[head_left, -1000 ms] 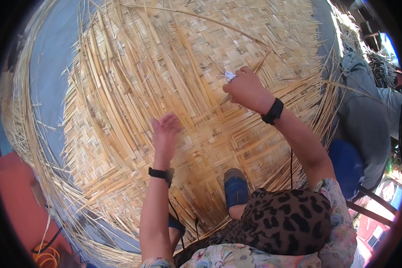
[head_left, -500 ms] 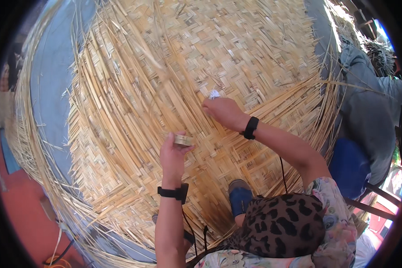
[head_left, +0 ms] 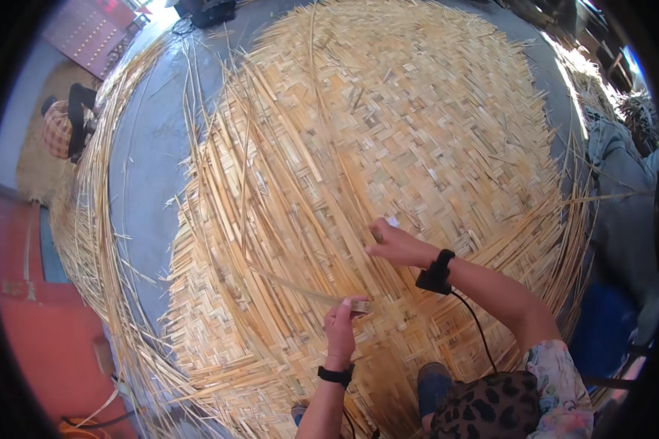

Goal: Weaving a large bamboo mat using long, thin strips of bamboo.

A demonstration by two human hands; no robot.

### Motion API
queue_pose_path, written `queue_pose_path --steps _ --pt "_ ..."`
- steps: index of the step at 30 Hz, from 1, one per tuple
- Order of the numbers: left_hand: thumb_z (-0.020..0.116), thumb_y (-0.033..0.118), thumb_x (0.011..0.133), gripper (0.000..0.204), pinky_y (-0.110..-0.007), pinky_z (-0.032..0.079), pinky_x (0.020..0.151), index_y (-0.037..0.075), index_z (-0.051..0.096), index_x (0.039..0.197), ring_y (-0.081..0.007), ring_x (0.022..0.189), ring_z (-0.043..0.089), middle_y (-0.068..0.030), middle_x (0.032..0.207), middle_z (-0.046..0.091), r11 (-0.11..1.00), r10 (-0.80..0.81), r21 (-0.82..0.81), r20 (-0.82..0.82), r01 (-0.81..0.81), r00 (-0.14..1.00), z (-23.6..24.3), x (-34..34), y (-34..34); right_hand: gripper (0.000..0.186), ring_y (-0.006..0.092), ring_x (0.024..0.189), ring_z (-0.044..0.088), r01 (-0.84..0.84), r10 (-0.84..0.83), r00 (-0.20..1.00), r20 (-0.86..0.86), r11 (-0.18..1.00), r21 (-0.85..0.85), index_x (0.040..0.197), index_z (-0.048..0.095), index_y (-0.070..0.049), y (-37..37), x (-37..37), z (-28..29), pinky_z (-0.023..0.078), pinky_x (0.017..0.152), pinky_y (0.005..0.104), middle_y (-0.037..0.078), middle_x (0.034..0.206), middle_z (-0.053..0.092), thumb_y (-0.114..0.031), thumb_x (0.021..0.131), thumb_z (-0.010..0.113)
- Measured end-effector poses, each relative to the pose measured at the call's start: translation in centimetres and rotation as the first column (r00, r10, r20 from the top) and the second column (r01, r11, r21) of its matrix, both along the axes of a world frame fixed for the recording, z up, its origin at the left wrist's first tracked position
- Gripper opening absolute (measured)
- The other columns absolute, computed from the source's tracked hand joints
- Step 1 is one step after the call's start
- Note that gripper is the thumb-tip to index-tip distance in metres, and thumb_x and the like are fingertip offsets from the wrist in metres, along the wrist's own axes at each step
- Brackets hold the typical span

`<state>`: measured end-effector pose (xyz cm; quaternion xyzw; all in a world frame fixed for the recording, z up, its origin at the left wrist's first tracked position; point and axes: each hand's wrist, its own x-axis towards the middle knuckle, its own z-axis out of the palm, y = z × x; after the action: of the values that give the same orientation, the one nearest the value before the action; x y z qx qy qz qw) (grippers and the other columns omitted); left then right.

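Note:
A large woven bamboo mat (head_left: 432,124) spreads beneath both hands, with many loose strips (head_left: 285,197) running lengthwise over its left half. My left hand (head_left: 340,329) is closed on a short, pale, block-like piece (head_left: 359,306), possibly the end of a bamboo strip. A thin bamboo strip (head_left: 293,286) reaches from this hand toward the left. Farther forward and to the right, my right hand (head_left: 401,244) is closed just above the mat. Something small and white (head_left: 393,221) shows beside its knuckles. What its fingers hold is hidden.
Long loose strips (head_left: 99,212) curve along the left over a grey floor (head_left: 150,157). Strip ends (head_left: 549,241) fan out on the right, near grey cloth (head_left: 622,175). My shoe (head_left: 432,388) rests on the mat. Another person (head_left: 67,124) is at the far left.
The view has swung left and farther out, so the mat appears shifted right and down. A strip now stretches out from my left hand. Both hands stay closed.

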<state>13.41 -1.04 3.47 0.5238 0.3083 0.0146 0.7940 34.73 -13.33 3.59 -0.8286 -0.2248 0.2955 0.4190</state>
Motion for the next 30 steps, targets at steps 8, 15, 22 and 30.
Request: queue_pose_path --steps 8,15,22,30 --pt "0.049 0.031 0.104 0.037 -0.029 0.057 0.069 -0.002 0.067 0.108 -0.0143 0.075 0.062 -0.0067 0.091 0.063 0.984 0.045 0.174 -0.068 -0.032 0.997 0.2 2.6 0.1 0.047 0.0113 0.091 0.064 0.619 0.154 0.437 -0.886 0.663 0.42 0.122 0.057 -0.002 -1.5 -0.7 0.5 0.052 0.079 0.0286 0.001 0.099 0.066 -0.044 0.103 0.05" --pt "0.05 0.035 0.104 0.041 -0.031 0.057 0.076 -0.002 0.06 0.118 -0.0164 0.083 0.065 -0.0081 0.095 0.065 0.943 -0.309 0.106 -0.069 0.315 0.949 -0.7 6.4 -0.6 0.066 0.0155 0.081 0.066 -0.317 0.332 0.933 -0.137 0.941 0.121 0.134 0.048 0.0 -1.0 -0.6 3.2 0.053 0.068 0.0313 0.01 0.099 0.066 -0.029 0.083 0.08" --pt "0.042 0.032 0.107 0.041 -0.036 0.048 0.097 -0.002 0.05 0.13 -0.0239 0.11 0.063 -0.0144 0.121 0.063 0.916 -0.401 -0.023 -0.126 0.401 0.907 -0.5 4.9 1.7 0.04 0.024 0.074 0.064 -0.11 0.156 0.917 0.366 0.984 -0.142 0.124 0.051 -0.001 -6.5 -4.1 4.5 0.051 0.066 0.0352 0.014 0.083 0.063 -0.023 0.093 0.065" --pt "0.063 0.047 0.089 0.08 -0.053 0.008 0.12 0.003 0.035 0.149 -0.0379 0.149 0.019 -0.0256 0.157 0.026 -0.064 -0.576 0.911 -0.368 0.408 0.73 -3.6 -3.3 -5.8 0.079 0.0204 0.069 0.065 0.525 -0.059 0.749 -0.66 0.661 0.536 0.11 0.061 -0.001 -11.3 -2.9 4.9 0.054 0.07 0.0317 0.011 0.089 0.068 -0.068 0.1 0.019"
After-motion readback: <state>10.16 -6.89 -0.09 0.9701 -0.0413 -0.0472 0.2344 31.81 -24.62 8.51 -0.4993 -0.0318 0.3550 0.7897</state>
